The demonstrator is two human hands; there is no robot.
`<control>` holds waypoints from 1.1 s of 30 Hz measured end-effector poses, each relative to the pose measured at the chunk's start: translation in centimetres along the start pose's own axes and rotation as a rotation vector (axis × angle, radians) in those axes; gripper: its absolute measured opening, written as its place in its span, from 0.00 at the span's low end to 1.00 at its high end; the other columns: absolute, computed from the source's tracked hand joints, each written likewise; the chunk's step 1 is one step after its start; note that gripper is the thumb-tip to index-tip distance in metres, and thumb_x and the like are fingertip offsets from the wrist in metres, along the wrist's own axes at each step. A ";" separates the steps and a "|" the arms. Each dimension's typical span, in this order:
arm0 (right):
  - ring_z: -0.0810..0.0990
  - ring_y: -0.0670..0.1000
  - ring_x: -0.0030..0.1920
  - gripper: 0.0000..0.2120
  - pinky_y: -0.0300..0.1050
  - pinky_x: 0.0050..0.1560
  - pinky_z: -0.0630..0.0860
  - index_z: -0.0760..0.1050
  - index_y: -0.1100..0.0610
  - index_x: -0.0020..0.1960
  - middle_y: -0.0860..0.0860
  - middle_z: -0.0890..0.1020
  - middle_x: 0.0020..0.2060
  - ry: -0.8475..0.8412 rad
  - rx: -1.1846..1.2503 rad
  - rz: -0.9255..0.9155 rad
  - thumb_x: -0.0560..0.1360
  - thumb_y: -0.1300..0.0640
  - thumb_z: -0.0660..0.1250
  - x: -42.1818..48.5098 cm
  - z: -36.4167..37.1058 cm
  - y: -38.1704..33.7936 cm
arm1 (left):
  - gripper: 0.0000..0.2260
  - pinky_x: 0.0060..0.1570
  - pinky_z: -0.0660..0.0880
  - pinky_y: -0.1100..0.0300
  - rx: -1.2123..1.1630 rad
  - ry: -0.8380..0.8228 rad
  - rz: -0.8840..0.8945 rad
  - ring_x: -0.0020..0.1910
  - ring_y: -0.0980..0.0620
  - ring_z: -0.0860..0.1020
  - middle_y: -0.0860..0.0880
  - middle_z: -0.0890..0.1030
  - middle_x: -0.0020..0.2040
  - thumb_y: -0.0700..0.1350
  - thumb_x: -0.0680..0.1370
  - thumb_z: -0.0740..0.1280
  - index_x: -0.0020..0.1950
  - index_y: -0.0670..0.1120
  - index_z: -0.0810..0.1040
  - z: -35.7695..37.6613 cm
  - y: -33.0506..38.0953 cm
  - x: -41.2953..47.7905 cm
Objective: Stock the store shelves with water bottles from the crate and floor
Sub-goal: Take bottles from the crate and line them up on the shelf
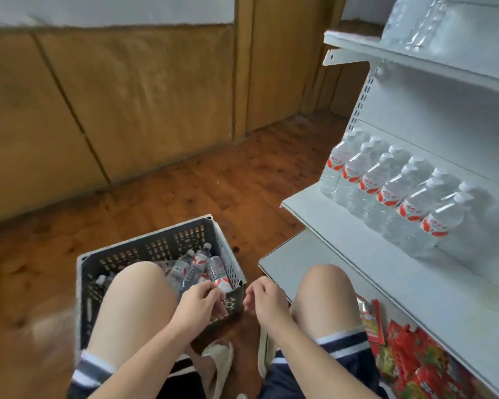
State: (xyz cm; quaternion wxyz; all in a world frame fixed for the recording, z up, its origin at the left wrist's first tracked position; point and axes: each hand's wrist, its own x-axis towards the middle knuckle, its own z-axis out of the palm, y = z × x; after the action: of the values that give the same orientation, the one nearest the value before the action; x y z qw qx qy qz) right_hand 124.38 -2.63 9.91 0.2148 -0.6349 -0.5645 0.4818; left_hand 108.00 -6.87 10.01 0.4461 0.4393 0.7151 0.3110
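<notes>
Clear plastic water bottles with red-and-white labels point(198, 269) are lying heaped in the grey perforated plastic crate point(156, 246), which is sitting on the reddish wooden floor point(213, 182) just in front of our knees, probably so we can reach it while crouching beside the white metal shelf point(314, 214). Our left hand point(199, 305) is hovering over the crate's near right corner with fingers curled beside the nearest bottle; we cannot tell whether it is gripping it yet. Our right hand point(267, 300) is hanging loosely curled just outside the crate, holding nothing, seemingly waiting to take a bottle. The crate bottles are lying tilted, long axes running from us towards the far wall, and the two caps we can make out are pointing away. The shelved row of matching bottles point(386, 194) is standing upright, caps up.
</notes>
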 end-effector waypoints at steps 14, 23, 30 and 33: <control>0.84 0.50 0.40 0.11 0.44 0.45 0.84 0.77 0.53 0.51 0.52 0.85 0.37 -0.382 0.069 -0.091 0.85 0.53 0.57 3.7 8.2 -4.3 | 0.11 0.42 0.81 0.55 -0.132 0.346 -0.210 0.36 0.47 0.84 0.46 0.87 0.40 0.37 0.85 0.58 0.55 0.43 0.80 -5.4 -6.6 -3.6; 0.81 0.50 0.32 0.08 0.46 0.42 0.83 0.76 0.55 0.49 0.54 0.85 0.36 -0.666 -0.061 -0.084 0.82 0.56 0.60 4.2 12.6 -4.3 | 0.11 0.40 0.79 0.56 -0.186 0.497 -0.327 0.42 0.46 0.86 0.47 0.86 0.49 0.34 0.82 0.60 0.56 0.45 0.80 -9.0 -8.5 -6.0; 0.81 0.49 0.34 0.07 0.38 0.34 0.76 0.76 0.51 0.51 0.54 0.85 0.39 -0.709 -0.113 -0.044 0.83 0.53 0.60 4.0 14.2 -3.4 | 0.11 0.38 0.76 0.60 -0.239 0.427 -0.415 0.42 0.46 0.85 0.44 0.86 0.51 0.34 0.82 0.60 0.55 0.46 0.79 -8.5 -12.3 -4.5; 0.81 0.48 0.34 0.07 0.39 0.35 0.77 0.76 0.51 0.52 0.55 0.85 0.40 -0.708 -0.159 0.010 0.83 0.53 0.60 4.6 15.0 -3.0 | 0.10 0.39 0.77 0.60 -0.218 0.399 -0.477 0.42 0.48 0.86 0.47 0.86 0.49 0.35 0.82 0.61 0.56 0.46 0.79 -9.0 -14.5 -3.2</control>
State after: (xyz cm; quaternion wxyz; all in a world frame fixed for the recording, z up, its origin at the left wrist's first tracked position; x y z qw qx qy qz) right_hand 109.55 -1.66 4.01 -0.0464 -0.4459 -0.6365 0.6276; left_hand 95.43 -16.39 2.72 0.4019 0.1394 0.8335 0.3525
